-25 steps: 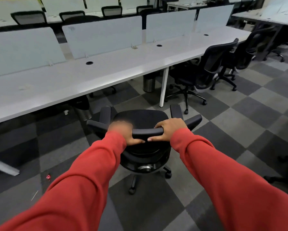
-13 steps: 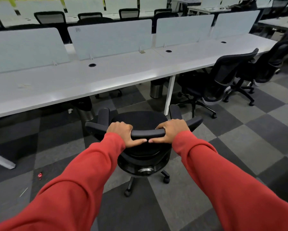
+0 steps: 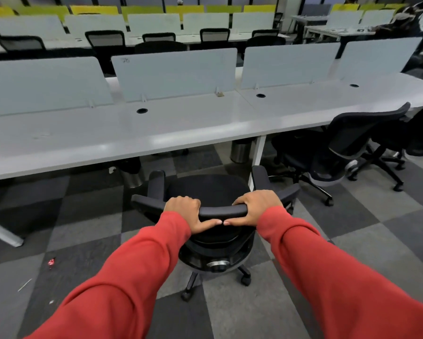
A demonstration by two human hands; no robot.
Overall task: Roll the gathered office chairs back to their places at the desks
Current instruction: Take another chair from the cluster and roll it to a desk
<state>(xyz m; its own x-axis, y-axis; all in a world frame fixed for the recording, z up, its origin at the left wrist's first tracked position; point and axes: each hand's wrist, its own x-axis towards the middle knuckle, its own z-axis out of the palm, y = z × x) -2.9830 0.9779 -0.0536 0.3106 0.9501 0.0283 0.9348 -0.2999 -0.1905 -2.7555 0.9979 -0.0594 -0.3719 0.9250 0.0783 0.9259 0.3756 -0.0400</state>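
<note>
A person's left hand (image 3: 183, 211) and right hand (image 3: 257, 207) grip the top rail (image 3: 222, 211) of a black chair (image 3: 210, 192). Their fingers (image 3: 181, 201) curl over the rail and the thumb tips meet beneath it. The chair stands on checkered carpet (image 3: 83, 231), seat facing the long white bench (image 3: 156, 128) and just short of it. A second chair (image 3: 347, 143) sits at the bench to the right. A red wrapper (image 3: 51, 261) lies on the carpet at left.
</note>
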